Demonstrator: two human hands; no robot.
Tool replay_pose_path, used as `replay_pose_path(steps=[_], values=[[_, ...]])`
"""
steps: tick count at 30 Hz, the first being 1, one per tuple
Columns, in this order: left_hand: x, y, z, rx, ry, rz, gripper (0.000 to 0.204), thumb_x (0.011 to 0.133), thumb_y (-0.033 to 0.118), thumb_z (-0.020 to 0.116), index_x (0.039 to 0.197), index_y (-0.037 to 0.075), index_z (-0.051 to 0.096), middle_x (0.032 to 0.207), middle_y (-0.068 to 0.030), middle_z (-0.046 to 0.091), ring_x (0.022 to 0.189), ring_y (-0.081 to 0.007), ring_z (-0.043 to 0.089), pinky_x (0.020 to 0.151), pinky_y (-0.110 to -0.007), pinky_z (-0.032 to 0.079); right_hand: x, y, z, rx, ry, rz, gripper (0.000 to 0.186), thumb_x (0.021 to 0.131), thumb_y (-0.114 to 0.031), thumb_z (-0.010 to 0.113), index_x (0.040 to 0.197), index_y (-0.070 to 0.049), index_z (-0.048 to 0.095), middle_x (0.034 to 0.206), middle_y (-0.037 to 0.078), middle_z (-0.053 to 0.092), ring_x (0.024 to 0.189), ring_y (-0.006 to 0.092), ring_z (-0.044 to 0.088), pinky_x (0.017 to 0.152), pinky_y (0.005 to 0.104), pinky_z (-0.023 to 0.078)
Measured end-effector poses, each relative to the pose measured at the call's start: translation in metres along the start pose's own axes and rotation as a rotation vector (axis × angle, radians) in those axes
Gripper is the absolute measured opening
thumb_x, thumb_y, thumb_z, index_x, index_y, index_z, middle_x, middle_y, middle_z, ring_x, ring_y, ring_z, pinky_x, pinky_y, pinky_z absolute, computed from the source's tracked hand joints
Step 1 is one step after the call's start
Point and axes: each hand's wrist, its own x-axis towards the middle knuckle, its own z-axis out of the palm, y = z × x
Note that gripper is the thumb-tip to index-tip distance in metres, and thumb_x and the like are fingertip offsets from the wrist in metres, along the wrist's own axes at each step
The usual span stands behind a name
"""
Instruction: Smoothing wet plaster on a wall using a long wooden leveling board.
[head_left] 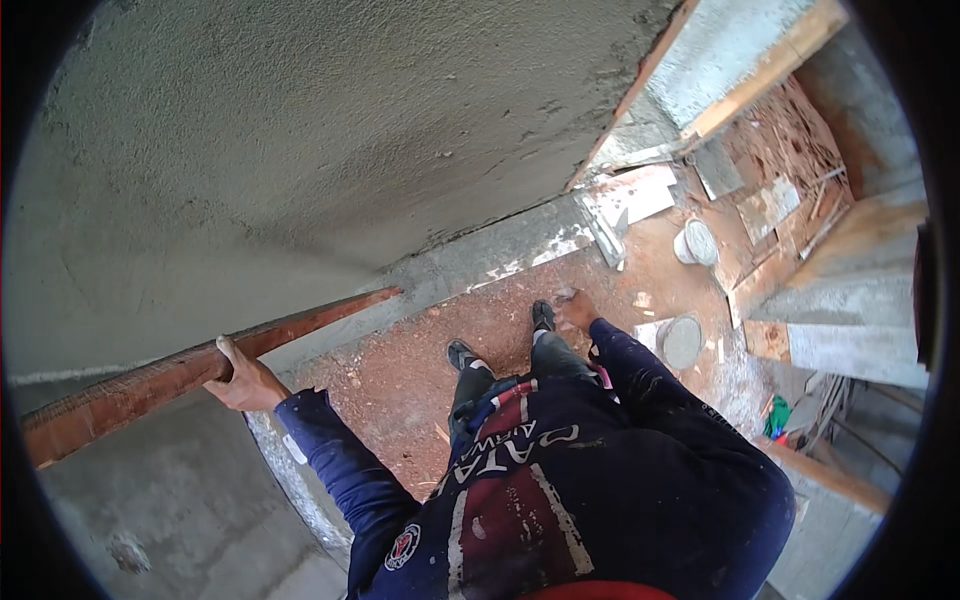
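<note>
My left hand (248,380) is closed around a long reddish-brown wooden board (130,408), thumb over its top edge. The board lies along the grey plastered wall (300,130); its near end is at the far left, and its far end points toward the wall's foot. My right hand (575,311) hangs low beside my right leg, above the dirt floor. Its fingers look loosely apart, with nothing visible in them. Both sleeves are dark blue with pale specks.
A pale round bucket (695,243) and a grey round-topped container (680,342) stand to the right on the reddish dirt floor (400,375). Boards (765,210) and rubble lie beyond. An opening with a wooden frame (765,75) is at the upper right. Poles (830,410) lean at the right.
</note>
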Motion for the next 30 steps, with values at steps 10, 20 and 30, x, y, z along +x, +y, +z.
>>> replay_pose_path(steps=[10,20,30], values=[[0.022,-0.024,0.008,-0.127,-0.028,0.064,0.045,0.071,0.033,0.069,0.094,-0.004,0.057,0.088,-0.0157,0.062,0.074,-0.0265,0.061,0.067,-0.036,0.047,-0.056,0.130,-0.016,0.080,0.320,0.122,0.024,0.067,-0.020,0.065,0.079,0.001,0.064,0.076,0.015,0.063,0.068,0.0215,0.063,0.060,0.0326,0.048],[0.032,-0.044,0.014,-0.087,-0.047,0.069,0.047,0.070,0.034,0.070,0.093,-0.005,0.057,0.087,-0.0177,0.062,0.075,-0.0282,0.060,0.069,-0.037,0.047,-0.036,0.179,-0.022,-0.358,0.299,-0.110,0.030,0.068,-0.029,0.062,0.083,-0.004,0.064,0.082,0.015,0.063,0.075,0.0260,0.060,0.071,0.0340,0.047],[0.042,-0.045,0.012,0.203,0.004,0.052,0.050,0.066,0.044,0.069,0.080,-0.004,0.061,0.077,-0.0186,0.062,0.070,-0.0308,0.061,0.065,-0.040,0.047,0.054,0.145,-0.037,0.100,0.116,-0.064,0.014,0.072,-0.013,0.053,0.079,-0.004,0.062,0.063,0.013,0.061,0.058,0.0206,0.061,0.050,0.0339,0.048]])
